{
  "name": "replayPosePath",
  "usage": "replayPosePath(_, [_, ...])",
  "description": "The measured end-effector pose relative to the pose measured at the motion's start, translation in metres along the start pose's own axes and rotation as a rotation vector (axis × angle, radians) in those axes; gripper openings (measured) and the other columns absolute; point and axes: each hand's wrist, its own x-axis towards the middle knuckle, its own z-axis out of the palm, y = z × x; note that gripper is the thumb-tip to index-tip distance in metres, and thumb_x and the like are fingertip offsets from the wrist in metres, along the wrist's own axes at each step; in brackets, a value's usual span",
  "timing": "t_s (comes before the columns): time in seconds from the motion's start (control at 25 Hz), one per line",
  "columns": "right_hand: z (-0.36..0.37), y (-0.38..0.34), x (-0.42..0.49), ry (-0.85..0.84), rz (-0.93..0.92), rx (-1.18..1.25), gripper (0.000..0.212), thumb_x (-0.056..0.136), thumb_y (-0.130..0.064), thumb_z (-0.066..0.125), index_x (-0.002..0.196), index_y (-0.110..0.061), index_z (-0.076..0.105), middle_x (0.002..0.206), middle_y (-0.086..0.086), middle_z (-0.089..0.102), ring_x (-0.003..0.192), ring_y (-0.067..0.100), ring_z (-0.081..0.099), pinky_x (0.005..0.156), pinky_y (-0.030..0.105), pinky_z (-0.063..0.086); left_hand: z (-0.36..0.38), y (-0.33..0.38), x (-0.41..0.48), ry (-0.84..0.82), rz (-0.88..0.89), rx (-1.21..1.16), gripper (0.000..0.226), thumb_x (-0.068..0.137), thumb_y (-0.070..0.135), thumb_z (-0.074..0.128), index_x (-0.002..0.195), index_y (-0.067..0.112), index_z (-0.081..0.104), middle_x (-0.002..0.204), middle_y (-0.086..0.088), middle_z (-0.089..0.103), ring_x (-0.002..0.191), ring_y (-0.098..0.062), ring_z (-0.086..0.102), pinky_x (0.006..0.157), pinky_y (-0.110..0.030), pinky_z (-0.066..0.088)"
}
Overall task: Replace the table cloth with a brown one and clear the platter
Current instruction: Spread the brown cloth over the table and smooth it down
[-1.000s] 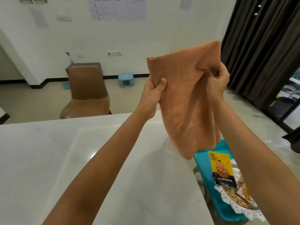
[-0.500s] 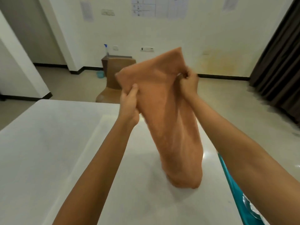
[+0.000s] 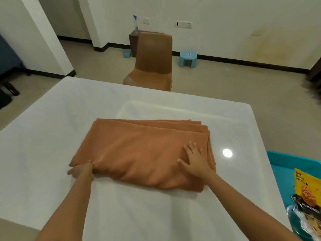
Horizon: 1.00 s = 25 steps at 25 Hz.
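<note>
A folded brown cloth [image 3: 139,150] lies flat in several layers on the white table [image 3: 52,136]. My left hand [image 3: 82,172] pinches the cloth's near left corner. My right hand [image 3: 195,160] rests flat with spread fingers on the cloth's right side, pressing it down. At the far right edge of the view, a yellow and black almond packet [image 3: 306,190] and other snack packets [image 3: 304,223] lie on a platter that is mostly cut off.
The snacks sit on a turquoise stool or tray [image 3: 286,169] beside the table's right edge. A brown chair [image 3: 152,61] stands behind the table's far edge. A small blue stool [image 3: 188,58] and a spray bottle [image 3: 135,23] are by the back wall.
The cloth, held up in the air by both hands before, now lies flat on the table. My right hand let go and presses on top; my left still grips a corner.
</note>
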Motion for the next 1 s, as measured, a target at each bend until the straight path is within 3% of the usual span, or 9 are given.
replayPosePath(0.12, [0.03,0.026,-0.019,0.005,-0.012,-0.196,0.1,0.073,-0.085,0.005,0.152,-0.026,-0.011,0.157,-0.001,-0.019,0.145,0.019,-0.019,0.112,0.031,-0.025,0.001,-0.003,-0.011,0.203,0.548,0.348,0.069,0.086,0.015,0.064,0.142,0.002,0.027,0.15,-0.026,0.022,0.136,-0.043,0.026,0.111,-0.051,0.024])
replayPosePath(0.2, [0.034,0.032,-0.022,0.02,-0.009,-0.219,0.097,0.074,-0.085,0.004,0.151,-0.028,-0.013,0.155,-0.004,-0.02,0.144,0.015,-0.021,0.107,0.025,-0.031,0.015,-0.01,-0.014,-0.025,0.941,0.613,0.077,0.087,0.029,0.063,0.147,0.002,0.021,0.155,-0.022,0.015,0.142,-0.04,0.015,0.115,-0.054,0.018])
replayPosePath(0.32, [0.035,0.047,-0.018,0.004,0.006,-0.22,0.096,0.072,-0.087,0.003,0.148,-0.032,-0.016,0.156,-0.005,-0.018,0.143,0.012,-0.02,0.109,0.025,-0.027,0.043,-0.01,-0.03,-0.304,1.175,0.812,0.079,0.09,0.044,0.057,0.15,0.009,0.02,0.158,-0.016,0.012,0.146,-0.032,0.006,0.118,-0.046,0.005])
replayPosePath(0.48, [-0.007,0.091,0.001,-0.077,0.049,-0.364,0.096,0.073,-0.086,0.022,0.147,-0.037,-0.015,0.159,-0.001,-0.015,0.145,0.022,-0.017,0.115,0.045,-0.012,0.059,-0.005,-0.037,-0.367,1.268,0.771,0.071,0.091,0.047,0.053,0.149,0.016,0.026,0.159,-0.011,0.015,0.147,-0.028,0.006,0.118,-0.043,0.001])
replayPosePath(0.56, [-0.043,0.093,0.01,0.043,0.21,-0.445,0.082,0.089,-0.064,0.042,0.151,-0.037,-0.003,0.161,0.006,-0.01,0.146,0.032,-0.013,0.115,0.055,-0.006,0.06,-0.002,-0.029,-0.355,1.281,0.817,0.073,0.088,0.058,0.047,0.147,0.018,0.029,0.158,-0.009,0.018,0.147,-0.029,0.009,0.118,-0.045,0.004])
replayPosePath(0.72, [-0.05,0.037,0.014,0.394,0.583,0.124,0.059,0.1,-0.044,0.035,0.146,-0.01,0.026,0.155,0.021,0.019,0.142,0.039,0.017,0.116,0.053,0.015,0.069,-0.007,-0.036,-0.464,1.195,0.837,0.072,0.09,0.056,0.049,0.149,0.023,0.025,0.159,-0.009,0.012,0.145,-0.033,0.015,0.116,-0.054,0.013])
replayPosePath(0.8, [-0.008,0.01,0.011,0.258,0.538,0.184,0.071,0.093,-0.055,0.042,0.143,-0.006,0.029,0.153,0.026,0.02,0.139,0.042,0.021,0.115,0.051,0.017,0.071,-0.014,-0.044,-0.442,1.128,0.87,0.076,0.089,0.056,0.05,0.15,0.021,0.022,0.156,-0.012,0.022,0.139,-0.036,0.028,0.111,-0.056,0.022])
replayPosePath(0.88, [0.026,0.003,0.002,0.05,0.506,0.182,0.095,0.084,-0.069,0.045,0.152,-0.013,0.009,0.158,0.022,-0.005,0.145,0.041,-0.001,0.117,0.051,0.002,0.072,-0.018,-0.047,-0.372,1.101,0.918,0.079,0.087,0.059,0.051,0.148,0.014,0.027,0.147,-0.015,0.039,0.132,-0.036,0.039,0.107,-0.054,0.028])
replayPosePath(1.0, [0.028,0.022,0.013,0.015,0.436,0.174,0.109,0.073,-0.077,0.047,0.153,-0.022,-0.002,0.157,0.016,-0.018,0.145,0.037,-0.014,0.116,0.05,-0.005,0.068,-0.017,-0.05,-0.298,1.142,0.955,0.073,0.083,0.058,0.06,0.134,0.009,0.043,0.128,-0.014,0.052,0.116,-0.034,0.05,0.096,-0.048,0.039])
